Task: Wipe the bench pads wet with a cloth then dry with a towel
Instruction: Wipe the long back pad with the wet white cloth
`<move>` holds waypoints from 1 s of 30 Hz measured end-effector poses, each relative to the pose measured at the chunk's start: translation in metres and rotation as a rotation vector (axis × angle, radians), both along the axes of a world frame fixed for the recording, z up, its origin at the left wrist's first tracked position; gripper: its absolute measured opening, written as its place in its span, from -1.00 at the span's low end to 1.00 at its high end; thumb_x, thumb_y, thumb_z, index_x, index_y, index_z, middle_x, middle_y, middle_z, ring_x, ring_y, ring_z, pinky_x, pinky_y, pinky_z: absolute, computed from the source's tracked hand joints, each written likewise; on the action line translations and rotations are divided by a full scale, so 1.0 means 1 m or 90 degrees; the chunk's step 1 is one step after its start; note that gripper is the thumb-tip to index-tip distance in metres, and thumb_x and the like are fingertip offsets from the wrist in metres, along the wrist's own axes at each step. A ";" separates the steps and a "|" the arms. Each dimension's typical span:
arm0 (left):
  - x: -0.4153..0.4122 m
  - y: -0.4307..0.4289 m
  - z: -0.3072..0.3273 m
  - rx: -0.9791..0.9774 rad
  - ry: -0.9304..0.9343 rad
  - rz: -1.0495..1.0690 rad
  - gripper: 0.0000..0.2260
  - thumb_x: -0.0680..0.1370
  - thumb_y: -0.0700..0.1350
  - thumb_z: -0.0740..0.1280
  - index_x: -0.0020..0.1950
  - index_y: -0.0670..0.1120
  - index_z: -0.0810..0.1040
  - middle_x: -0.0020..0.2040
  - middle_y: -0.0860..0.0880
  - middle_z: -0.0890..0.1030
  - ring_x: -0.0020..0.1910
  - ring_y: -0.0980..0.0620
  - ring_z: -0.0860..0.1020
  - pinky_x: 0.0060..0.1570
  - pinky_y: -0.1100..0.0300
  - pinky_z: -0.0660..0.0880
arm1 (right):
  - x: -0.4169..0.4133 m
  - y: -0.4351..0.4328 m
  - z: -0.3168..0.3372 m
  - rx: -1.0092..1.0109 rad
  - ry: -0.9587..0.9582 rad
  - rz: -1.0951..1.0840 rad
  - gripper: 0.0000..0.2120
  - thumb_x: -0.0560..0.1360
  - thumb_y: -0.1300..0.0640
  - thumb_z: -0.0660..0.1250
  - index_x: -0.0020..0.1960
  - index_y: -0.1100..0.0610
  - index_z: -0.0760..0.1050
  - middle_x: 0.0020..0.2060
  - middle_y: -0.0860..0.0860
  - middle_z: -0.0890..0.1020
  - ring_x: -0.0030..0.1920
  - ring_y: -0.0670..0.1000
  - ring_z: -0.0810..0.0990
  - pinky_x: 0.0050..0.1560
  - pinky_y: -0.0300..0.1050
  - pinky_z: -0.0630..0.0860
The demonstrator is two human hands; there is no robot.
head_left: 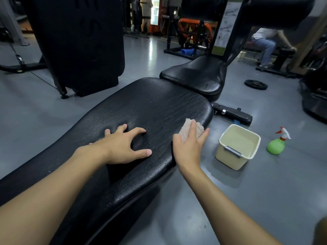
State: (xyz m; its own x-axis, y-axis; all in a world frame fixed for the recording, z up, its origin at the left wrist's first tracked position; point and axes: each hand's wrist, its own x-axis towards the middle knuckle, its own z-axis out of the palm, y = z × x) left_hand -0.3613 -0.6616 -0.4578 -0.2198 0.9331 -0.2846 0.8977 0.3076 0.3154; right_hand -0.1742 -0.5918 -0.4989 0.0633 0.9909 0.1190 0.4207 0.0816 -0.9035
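Note:
A long black bench pad runs from the lower left to the centre of the view, its cracked surface shining. Beyond it lies a smaller black seat pad. My left hand rests on the long pad with fingers spread, holding nothing. My right hand presses a pale pinkish cloth against the pad's right edge, fingers laid over it. No towel is in view.
On the grey floor to the right stand a cream tub of water and a green spray bottle. A weight plate lies further back. A black upright pad stands at the left. People are in the background.

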 end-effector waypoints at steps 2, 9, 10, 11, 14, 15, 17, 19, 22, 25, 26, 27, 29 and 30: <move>0.010 0.010 0.007 0.027 0.003 0.016 -0.21 0.25 0.64 0.14 0.43 0.51 0.02 0.58 -0.13 0.07 0.56 -0.34 0.05 0.44 -0.33 0.19 | 0.006 0.019 0.006 0.002 -0.007 -0.003 -0.28 0.54 0.08 0.24 0.63 -0.05 0.03 0.59 0.16 -0.25 0.60 0.16 -0.06 0.56 0.07 0.05; 0.070 0.063 0.019 0.041 0.055 -0.052 -0.23 0.40 0.52 0.23 0.51 0.45 -0.06 0.64 0.03 -0.13 0.60 -0.22 -0.18 0.35 -0.55 0.03 | 0.036 0.093 0.035 0.001 -0.057 0.015 -0.33 0.55 0.03 0.23 0.61 -0.06 0.10 0.60 0.15 -0.21 0.61 0.12 -0.08 0.56 -0.01 -0.01; 0.072 0.069 0.019 0.024 0.053 -0.048 -0.21 0.38 0.53 0.23 0.50 0.46 -0.08 0.64 0.01 -0.13 0.59 -0.26 -0.18 0.33 -0.57 0.04 | 0.039 0.097 0.037 0.001 -0.069 0.012 -0.34 0.55 0.03 0.22 0.61 -0.08 0.09 0.60 0.15 -0.22 0.61 0.12 -0.12 0.56 0.01 -0.03; 0.071 0.073 0.019 0.012 0.048 -0.040 -0.19 0.35 0.54 0.25 0.49 0.48 -0.10 0.64 -0.01 -0.13 0.59 -0.29 -0.17 0.33 -0.57 0.05 | 0.039 0.095 0.036 0.014 -0.086 -0.002 -0.34 0.56 0.03 0.21 0.61 -0.10 0.07 0.60 0.15 -0.22 0.60 0.14 -0.16 0.55 0.03 -0.06; 0.067 0.084 0.021 -0.003 0.027 -0.034 -0.11 0.25 0.58 0.30 0.45 0.53 -0.11 0.64 -0.09 -0.13 0.57 -0.37 -0.16 0.41 -0.46 0.09 | 0.029 0.068 0.021 0.067 -0.080 -0.056 -0.35 0.60 0.08 0.18 0.62 -0.07 0.02 0.61 0.16 -0.21 0.60 0.18 -0.16 0.56 0.10 -0.09; 0.068 0.086 0.024 -0.003 0.023 -0.033 -0.10 0.23 0.57 0.31 0.45 0.53 -0.10 0.64 -0.11 -0.12 0.56 -0.40 -0.16 0.43 -0.42 0.09 | 0.025 0.062 0.016 0.072 -0.058 -0.044 -0.36 0.61 0.10 0.16 0.63 -0.03 0.00 0.61 0.17 -0.20 0.60 0.18 -0.15 0.56 0.10 -0.07; 0.070 0.088 0.030 -0.010 0.020 -0.029 -0.09 0.28 0.51 0.37 0.50 0.47 -0.06 0.62 -0.17 -0.06 0.55 -0.45 -0.13 0.50 -0.32 0.04 | 0.026 0.068 0.014 0.054 -0.045 -0.006 -0.38 0.63 0.12 0.13 0.62 0.06 -0.01 0.60 0.21 -0.20 0.59 0.20 -0.10 0.55 0.10 -0.01; 0.072 0.093 0.034 -0.017 0.027 -0.043 -0.09 0.28 0.47 0.42 0.50 0.44 0.00 0.57 -0.20 0.09 0.54 -0.46 -0.02 0.52 -0.23 0.05 | 0.035 0.094 0.023 0.032 -0.063 0.013 -0.41 0.62 0.13 0.13 0.60 0.12 0.03 0.59 0.24 -0.12 0.58 0.21 -0.02 0.54 0.07 0.05; 0.069 0.099 0.042 -0.028 0.027 -0.049 -0.12 0.13 0.50 0.45 0.36 0.46 0.12 0.33 -0.11 0.29 0.38 -0.32 0.34 0.40 -0.18 0.32 | 0.050 0.141 0.045 0.033 -0.155 0.091 -0.62 0.59 0.11 0.12 0.39 0.17 0.32 0.45 0.23 0.30 0.43 0.20 0.28 0.31 0.03 0.29; 0.075 0.116 0.050 0.031 0.014 -0.032 -0.37 0.35 0.38 0.44 0.33 0.31 0.29 0.23 -0.07 0.32 0.01 -0.06 0.54 0.11 0.05 0.50 | 0.062 0.165 0.060 0.077 -0.327 0.180 -0.84 0.58 0.03 0.10 0.12 0.03 0.34 0.18 0.05 0.42 0.24 0.15 0.36 0.18 0.11 0.32; 0.078 0.125 0.050 0.064 0.018 -0.019 -0.40 0.36 0.40 0.40 0.33 0.31 0.30 0.27 -0.06 0.32 0.01 -0.04 0.55 0.12 0.04 0.50 | 0.065 0.164 0.061 0.103 -0.403 0.174 -0.85 0.58 0.00 0.11 0.13 -0.02 0.33 0.17 0.00 0.35 0.27 0.12 0.29 0.24 0.15 0.27; 0.080 0.135 0.049 0.085 0.026 -0.006 -0.35 0.31 0.47 0.34 0.34 0.33 0.28 0.34 -0.06 0.30 0.13 -0.06 0.53 0.21 -0.05 0.47 | 0.068 0.162 0.060 0.135 -0.461 0.155 -0.81 0.58 -0.03 0.12 0.17 -0.05 0.33 0.20 0.01 0.31 0.28 0.13 0.26 0.26 0.16 0.25; 0.084 0.153 0.049 0.080 0.033 0.024 -0.18 0.15 0.58 0.21 0.38 0.39 0.19 0.50 -0.05 0.20 0.45 -0.14 0.29 0.36 -0.25 0.34 | 0.072 0.163 0.056 0.160 -0.449 0.188 -0.69 0.59 -0.05 0.13 0.31 -0.06 0.33 0.23 0.07 0.29 0.25 0.21 0.30 0.26 0.13 0.29; 0.085 0.160 0.049 0.068 0.026 0.039 -0.12 0.10 0.60 0.18 0.40 0.40 0.16 0.53 -0.04 0.16 0.51 -0.15 0.19 0.39 -0.28 0.29 | 0.074 0.167 0.054 0.142 -0.399 0.241 -0.67 0.60 -0.03 0.13 0.34 -0.04 0.31 0.21 0.10 0.31 0.21 0.24 0.35 0.26 0.11 0.35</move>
